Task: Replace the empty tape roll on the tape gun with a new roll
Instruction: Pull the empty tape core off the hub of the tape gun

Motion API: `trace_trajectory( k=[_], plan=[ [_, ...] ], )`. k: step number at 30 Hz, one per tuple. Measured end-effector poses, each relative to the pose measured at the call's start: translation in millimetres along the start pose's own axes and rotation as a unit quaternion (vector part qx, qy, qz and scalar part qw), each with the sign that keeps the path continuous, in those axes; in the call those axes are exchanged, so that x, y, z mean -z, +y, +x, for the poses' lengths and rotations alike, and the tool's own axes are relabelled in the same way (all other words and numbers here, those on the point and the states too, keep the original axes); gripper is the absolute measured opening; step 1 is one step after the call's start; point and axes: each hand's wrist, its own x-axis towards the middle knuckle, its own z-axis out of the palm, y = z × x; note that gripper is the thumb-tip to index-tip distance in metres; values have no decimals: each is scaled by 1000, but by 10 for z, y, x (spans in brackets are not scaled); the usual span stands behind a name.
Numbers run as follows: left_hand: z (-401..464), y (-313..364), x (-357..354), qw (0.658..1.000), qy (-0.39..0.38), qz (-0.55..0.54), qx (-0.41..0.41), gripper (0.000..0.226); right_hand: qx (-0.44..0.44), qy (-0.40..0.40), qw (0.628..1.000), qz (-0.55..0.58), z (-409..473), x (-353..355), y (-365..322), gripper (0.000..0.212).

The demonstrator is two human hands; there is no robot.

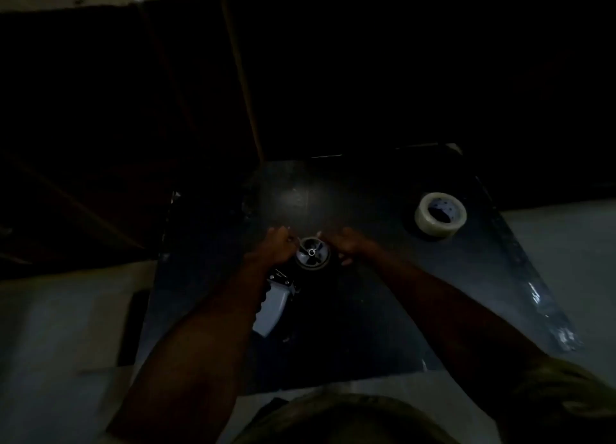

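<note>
From the head camera the scene was very dim. A dark, glossy, roughly square worktop sat on a pale floor, and a dark brown wooden panel stood at the upper left.

Near the middle of the worktop lay the tape gun, with a pale grey plastic handle pointing towards the person and a round grey hub at its far end. The hub showed a small metal ring at its centre, and no tape was visible around it.

The left hand was on the left side of the hub, over the gun's body just above the handle. Its fingers appeared curled against the gun, but the low light left it unclear how firmly this grip had hold of it. The right hand was just to the right of the hub, fingers bent and close to its rim; whether this grip pinched the hub or only touched it could not be told.

The new roll of clear packing tape, pale with a dark core, lay flat on the worktop well apart from both hands, towards the far right corner.

Both forearms were bare, and an olive-green garment showed along the bottom edge.
</note>
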Motion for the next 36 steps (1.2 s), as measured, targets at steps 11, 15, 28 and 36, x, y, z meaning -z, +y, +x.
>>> trace_trajectory(
  k=[11, 15, 28, 36],
  plan=[
    [-25, 103, -226, 998, 31, -57, -3, 32, -40, -15, 999, 19, 170, -23, 168, 15],
    [-29, 160, -255, 991, 42, -122, 37, 29, -48, 12, 998, 35, 232, -94, 169, 14],
    [115, 224, -226, 902, -7, -395, 172, 22, -11, 108, 992, 61, 308, -76, 122, 33],
    [235, 288, -322, 895, 21, -399, 200, 15, -35, 128, 987, 88, 382, -3, 108, 39]
  ],
)
